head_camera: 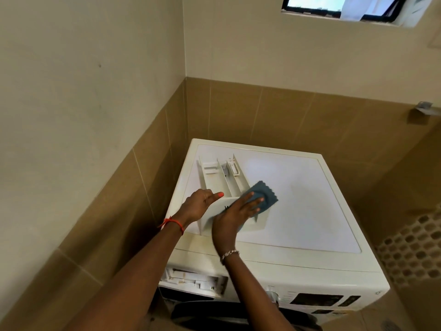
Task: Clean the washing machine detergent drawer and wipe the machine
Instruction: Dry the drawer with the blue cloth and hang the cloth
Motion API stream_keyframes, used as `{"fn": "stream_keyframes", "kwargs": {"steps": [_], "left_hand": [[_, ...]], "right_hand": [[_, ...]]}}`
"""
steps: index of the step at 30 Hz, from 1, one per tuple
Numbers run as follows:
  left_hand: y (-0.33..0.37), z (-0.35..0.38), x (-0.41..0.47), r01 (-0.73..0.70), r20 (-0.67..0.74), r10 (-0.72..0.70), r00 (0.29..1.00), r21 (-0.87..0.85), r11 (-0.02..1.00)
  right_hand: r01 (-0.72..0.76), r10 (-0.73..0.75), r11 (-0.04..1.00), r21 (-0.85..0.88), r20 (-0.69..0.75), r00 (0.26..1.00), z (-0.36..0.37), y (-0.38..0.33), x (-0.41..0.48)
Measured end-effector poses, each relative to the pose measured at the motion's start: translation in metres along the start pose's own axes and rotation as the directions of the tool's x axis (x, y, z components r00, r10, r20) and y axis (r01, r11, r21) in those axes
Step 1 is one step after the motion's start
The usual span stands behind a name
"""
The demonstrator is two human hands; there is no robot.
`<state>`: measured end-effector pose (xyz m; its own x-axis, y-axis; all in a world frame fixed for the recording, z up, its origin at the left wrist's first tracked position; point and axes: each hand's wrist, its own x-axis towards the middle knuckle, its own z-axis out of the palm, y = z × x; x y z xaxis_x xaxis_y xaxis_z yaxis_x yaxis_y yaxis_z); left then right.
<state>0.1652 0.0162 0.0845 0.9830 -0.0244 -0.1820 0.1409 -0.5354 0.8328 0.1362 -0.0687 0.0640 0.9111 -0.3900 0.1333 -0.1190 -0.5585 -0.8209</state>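
Note:
The white detergent drawer (pixel 220 177) lies on top of the white washing machine (pixel 298 199), near its left edge, with its compartments facing up. My left hand (pixel 200 206) grips the drawer's front panel at its left end, thumb laid along the panel's top. My right hand (pixel 238 213) presses a blue-grey cloth (pixel 265 194) against the front panel with straight fingers. The cloth's zigzag edge sticks out to the right of my fingers. Below, the drawer's empty slot (pixel 193 280) gapes at the machine's front left.
The machine stands in a corner, with tiled walls close at the left (pixel 107 211) and behind. Its control panel and dial (pixel 274 296) face me at the front. A perforated basket (pixel 415 249) stands at the right. A window (pixel 346 8) sits high up.

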Motion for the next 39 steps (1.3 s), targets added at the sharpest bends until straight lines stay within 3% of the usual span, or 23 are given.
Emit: {"fn": "stream_keyframes", "kwargs": {"steps": [4, 10, 15, 19, 24, 31, 35, 39], "left_hand": [[-0.002, 0.002, 0.002, -0.030, -0.019, 0.030, 0.999, 0.019, 0.999], [-0.003, 0.002, 0.005, -0.058, -0.028, 0.059, 0.998, 0.026, 0.998], [-0.005, 0.003, 0.007, -0.066, -0.016, 0.067, 0.998, 0.016, 0.998], [-0.003, 0.004, 0.006, -0.067, -0.006, 0.067, 0.998, -0.016, 0.998], [-0.004, 0.005, 0.004, -0.049, -0.017, 0.048, 0.999, -0.020, 0.999], [-0.004, 0.005, 0.003, -0.051, -0.017, 0.053, 0.998, 0.077, 0.996], [-0.007, 0.000, 0.005, -0.079, 0.058, 0.071, 0.996, 0.152, 0.985], [-0.006, -0.003, 0.002, -0.065, 0.020, 0.062, 0.998, 0.174, 0.983]], "right_hand": [[-0.136, 0.136, 0.991, 0.001, -0.028, 0.990, -0.011, 0.005, 0.029], [-0.231, 0.314, 0.878, 0.420, -0.138, 0.939, -0.021, 0.025, 0.055], [-0.440, 0.413, 0.815, 0.377, 0.155, 0.897, -0.037, 0.055, 0.058], [-0.400, 0.358, 0.848, 0.347, 0.182, 0.916, -0.041, 0.061, 0.055], [-0.380, 0.326, 0.814, 0.439, 0.195, 0.925, -0.043, 0.067, 0.046], [-0.562, 0.486, 0.562, 0.606, 0.308, 0.818, -0.075, 0.079, 0.050], [-0.570, 0.429, 0.641, 0.514, 0.376, 0.822, -0.104, 0.079, 0.055], [-0.545, 0.371, 0.738, 0.397, 0.436, 0.820, -0.118, 0.070, 0.046]]}}
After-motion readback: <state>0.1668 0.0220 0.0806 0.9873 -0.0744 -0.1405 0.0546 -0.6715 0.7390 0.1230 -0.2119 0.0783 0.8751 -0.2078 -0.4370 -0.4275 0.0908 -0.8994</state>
